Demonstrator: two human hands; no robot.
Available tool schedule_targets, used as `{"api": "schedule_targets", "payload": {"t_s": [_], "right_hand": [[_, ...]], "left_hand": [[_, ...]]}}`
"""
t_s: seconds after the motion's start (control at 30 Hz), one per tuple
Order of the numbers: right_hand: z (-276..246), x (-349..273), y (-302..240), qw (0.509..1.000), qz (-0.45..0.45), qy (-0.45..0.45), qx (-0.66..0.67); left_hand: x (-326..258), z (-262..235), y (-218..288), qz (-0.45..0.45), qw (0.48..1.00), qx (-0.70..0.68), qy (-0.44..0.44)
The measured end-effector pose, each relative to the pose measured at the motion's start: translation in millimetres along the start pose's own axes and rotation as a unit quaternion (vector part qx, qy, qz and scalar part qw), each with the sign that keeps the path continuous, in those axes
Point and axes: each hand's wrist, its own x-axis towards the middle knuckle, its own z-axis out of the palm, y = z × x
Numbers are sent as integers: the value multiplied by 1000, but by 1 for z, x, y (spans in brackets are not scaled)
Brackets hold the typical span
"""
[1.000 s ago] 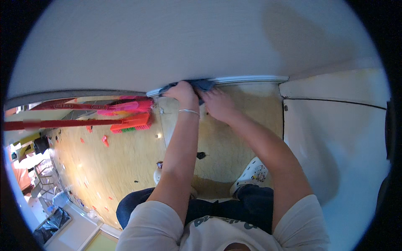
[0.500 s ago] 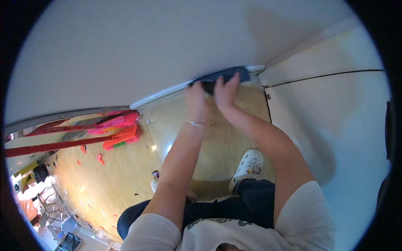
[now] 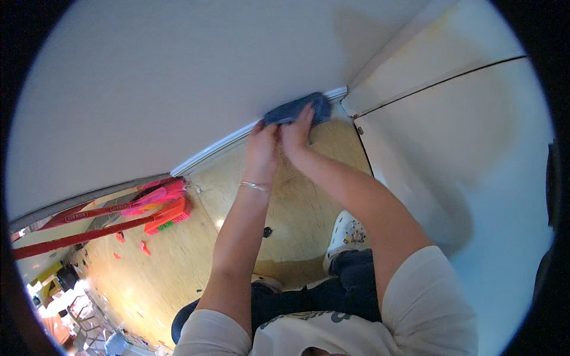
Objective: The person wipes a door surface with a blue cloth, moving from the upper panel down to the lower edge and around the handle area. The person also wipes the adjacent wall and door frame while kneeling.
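A blue-grey folded cloth (image 3: 294,110) lies along the foot of the pale wall, against the white skirting strip (image 3: 219,143). My left hand (image 3: 262,149) is closed at the cloth's near left edge, fingers curled and partly hidden. Right beside it, my right hand (image 3: 295,135) grips the cloth's near side, with a finger stretched over its top. The two hands almost touch. A silvery bracelet (image 3: 254,186) circles my left wrist. What lies under the cloth is hidden.
A white panel (image 3: 433,148) with a dark seam rises on the right. On the left lean red-handled brushes, one with an orange-red head (image 3: 169,216), another with pink bristles (image 3: 160,196). Red scraps (image 3: 145,248) and a small black thing (image 3: 268,231) lie on the yellowish floor. My white clog (image 3: 346,236) stands close.
Both hands have come closer together and sit farther left in the picture, with the cloth. More of the cloth's blue-grey top shows now. The view has shifted a little.
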Motion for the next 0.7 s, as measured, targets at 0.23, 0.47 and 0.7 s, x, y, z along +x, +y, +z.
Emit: {"api": "schedule_targets", "payload": {"t_s": [0.23, 0.47, 0.7], "right_hand": [[-53, 65, 11, 998, -9, 47, -43], [-7, 0, -15, 998, 56, -38, 7], [-29, 52, -1, 997, 37, 66, -8]], "left_hand": [[-13, 44, -25, 85, 924, 356, -110], [10, -2, 13, 51, 941, 335, 5], [5, 17, 3, 33, 942, 320, -99]]}}
